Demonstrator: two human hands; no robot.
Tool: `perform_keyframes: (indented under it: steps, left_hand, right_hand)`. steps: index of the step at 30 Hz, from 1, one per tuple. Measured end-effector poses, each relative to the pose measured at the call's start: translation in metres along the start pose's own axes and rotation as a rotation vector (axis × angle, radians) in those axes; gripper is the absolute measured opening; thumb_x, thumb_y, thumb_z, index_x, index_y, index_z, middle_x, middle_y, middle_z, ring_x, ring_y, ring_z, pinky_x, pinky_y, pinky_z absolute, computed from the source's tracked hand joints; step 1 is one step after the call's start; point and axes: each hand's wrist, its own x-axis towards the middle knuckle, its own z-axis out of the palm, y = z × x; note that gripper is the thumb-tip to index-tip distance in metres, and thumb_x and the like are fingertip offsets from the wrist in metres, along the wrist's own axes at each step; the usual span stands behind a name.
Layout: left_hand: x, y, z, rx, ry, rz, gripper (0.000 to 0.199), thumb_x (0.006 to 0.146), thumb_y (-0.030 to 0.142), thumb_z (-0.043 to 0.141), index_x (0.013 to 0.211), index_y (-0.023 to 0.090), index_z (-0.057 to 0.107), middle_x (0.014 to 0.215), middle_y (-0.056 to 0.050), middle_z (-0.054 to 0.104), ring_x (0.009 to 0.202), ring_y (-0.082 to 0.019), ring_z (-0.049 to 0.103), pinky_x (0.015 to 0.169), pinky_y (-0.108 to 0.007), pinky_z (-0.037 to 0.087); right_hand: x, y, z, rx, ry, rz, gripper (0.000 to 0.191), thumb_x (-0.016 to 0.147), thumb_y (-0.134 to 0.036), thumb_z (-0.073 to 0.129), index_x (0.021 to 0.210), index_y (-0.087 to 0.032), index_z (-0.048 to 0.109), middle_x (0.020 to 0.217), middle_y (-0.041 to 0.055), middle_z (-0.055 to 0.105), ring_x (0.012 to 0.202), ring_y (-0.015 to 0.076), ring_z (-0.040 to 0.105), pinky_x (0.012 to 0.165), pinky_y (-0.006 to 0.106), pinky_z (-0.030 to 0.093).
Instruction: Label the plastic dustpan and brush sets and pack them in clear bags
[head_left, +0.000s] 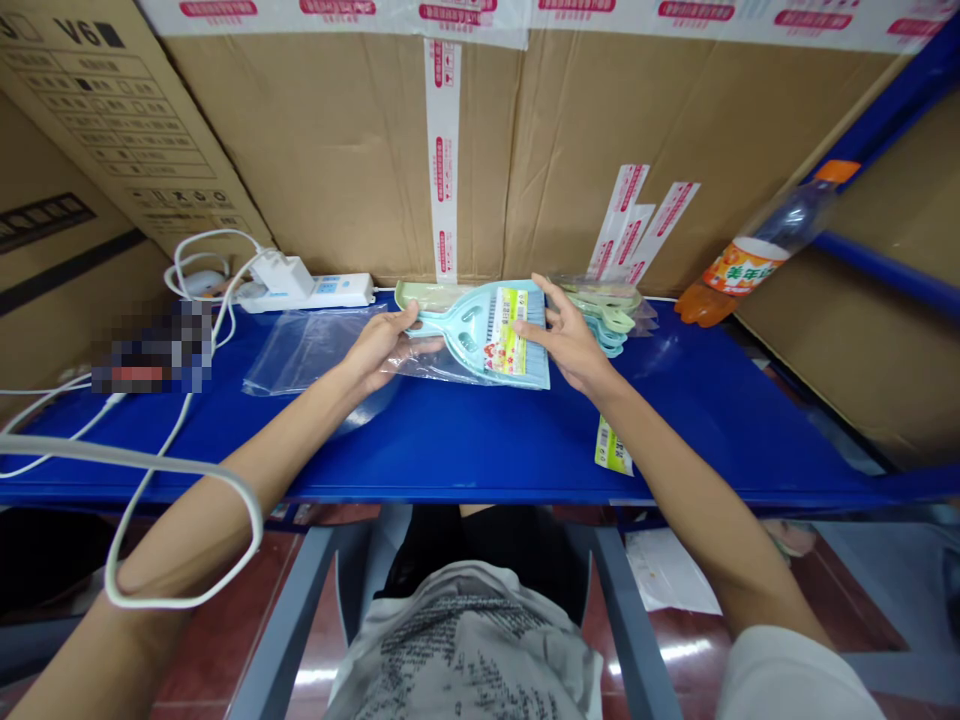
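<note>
Between my two hands is a light blue mini dustpan and brush set (457, 330) in a clear plastic bag, with a yellow-green label card (511, 330) over its wide end. My left hand (382, 345) grips the handle end through the plastic, thumb on top. At the wide end, my right hand (566, 335) grips the right edge, its thumb on the label. Behind the set lies a pale green dustpan (427, 294), partly hidden. To the right of my right hand rest several green and blue dustpan sets (611, 315). Another label card (613, 448) lies under my right forearm.
Clear plastic bags (307, 345) lie left on the blue table (465, 450). A white power strip (330, 291) with a plug stands behind them. A white cable (187, 460) loops over my left forearm. An orange drink bottle (761, 250) leans at right. Cardboard (337, 150) walls the back.
</note>
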Motion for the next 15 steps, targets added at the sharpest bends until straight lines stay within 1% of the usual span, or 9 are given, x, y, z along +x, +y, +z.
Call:
perform_keyframes:
  steps: [3, 5, 7, 9, 10, 12, 14, 15]
  left_hand:
    - [0.003, 0.000, -0.003, -0.013, -0.025, 0.018, 0.025, 0.101, 0.030, 0.079, 0.092, 0.006, 0.075, 0.090, -0.012, 0.073, 0.083, -0.023, 0.081, 0.086, -0.038, 0.073]
    - [0.005, 0.000, -0.006, -0.016, -0.037, 0.024, 0.025, 0.101, 0.031, 0.078, 0.096, 0.006, 0.076, 0.093, -0.013, 0.074, 0.088, -0.023, 0.081, 0.087, -0.037, 0.073]
    - [0.007, -0.001, -0.007, -0.021, -0.042, 0.033, 0.026, 0.102, 0.031, 0.077, 0.095, 0.005, 0.076, 0.093, -0.013, 0.074, 0.090, -0.024, 0.082, 0.088, -0.036, 0.072]
    - [0.007, -0.001, -0.007, -0.020, -0.049, 0.051, 0.026, 0.103, 0.030, 0.076, 0.093, 0.006, 0.075, 0.090, -0.012, 0.074, 0.090, -0.023, 0.081, 0.090, -0.036, 0.072]
    - [0.007, -0.001, -0.007, -0.015, -0.052, 0.061, 0.026, 0.103, 0.030, 0.075, 0.092, 0.006, 0.075, 0.088, -0.011, 0.074, 0.089, -0.022, 0.081, 0.090, -0.036, 0.072]
    - [0.006, 0.000, -0.005, -0.001, -0.051, 0.080, 0.027, 0.103, 0.030, 0.076, 0.090, 0.007, 0.075, 0.084, -0.009, 0.074, 0.085, -0.022, 0.081, 0.088, -0.037, 0.072]
    - [0.004, 0.001, -0.004, 0.015, -0.053, 0.089, 0.027, 0.102, 0.031, 0.077, 0.090, 0.007, 0.076, 0.083, -0.009, 0.074, 0.084, -0.021, 0.080, 0.087, -0.036, 0.073]
    - [0.004, 0.001, -0.004, 0.024, -0.055, 0.088, 0.027, 0.101, 0.032, 0.078, 0.091, 0.007, 0.076, 0.084, -0.009, 0.075, 0.084, -0.021, 0.080, 0.086, -0.036, 0.073]
  right_hand:
    - [0.005, 0.004, -0.005, 0.016, 0.097, 0.038, 0.098, 0.084, -0.058, 0.086, 0.169, -0.035, 0.041, 0.134, 0.0099, 0.076, 0.112, 0.0320, 0.076, 0.092, 0.052, 0.068]
    - [0.008, 0.006, -0.009, 0.003, 0.179, 0.044, 0.084, 0.089, -0.056, 0.080, 0.163, -0.034, 0.046, 0.122, 0.0084, 0.077, 0.098, 0.0283, 0.076, 0.080, 0.047, 0.068]
    - [0.009, 0.008, -0.012, -0.022, 0.241, 0.020, 0.070, 0.090, -0.052, 0.078, 0.153, -0.034, 0.054, 0.107, 0.0050, 0.075, 0.082, 0.0230, 0.072, 0.067, 0.040, 0.065]
    - [0.008, 0.007, -0.012, -0.061, 0.274, -0.043, 0.055, 0.089, -0.051, 0.079, 0.139, -0.034, 0.062, 0.097, 0.0024, 0.070, 0.074, 0.0194, 0.065, 0.059, 0.034, 0.059]
    - [0.006, 0.006, -0.011, -0.098, 0.284, -0.091, 0.047, 0.089, -0.051, 0.079, 0.131, -0.033, 0.067, 0.096, 0.0024, 0.068, 0.074, 0.0187, 0.063, 0.058, 0.033, 0.057]
    - [0.003, 0.004, -0.009, -0.218, 0.294, -0.196, 0.034, 0.088, -0.051, 0.080, 0.115, -0.031, 0.075, 0.104, 0.0048, 0.067, 0.082, 0.0196, 0.063, 0.066, 0.034, 0.060]
    - [0.001, 0.003, -0.007, -0.347, 0.287, -0.266, 0.030, 0.086, -0.049, 0.082, 0.108, -0.029, 0.082, 0.119, 0.0082, 0.065, 0.099, 0.0237, 0.064, 0.080, 0.040, 0.063]
    - [0.001, 0.004, -0.007, -0.390, 0.274, -0.276, 0.032, 0.085, -0.049, 0.084, 0.110, -0.029, 0.085, 0.124, 0.0099, 0.063, 0.108, 0.0263, 0.064, 0.086, 0.043, 0.064]
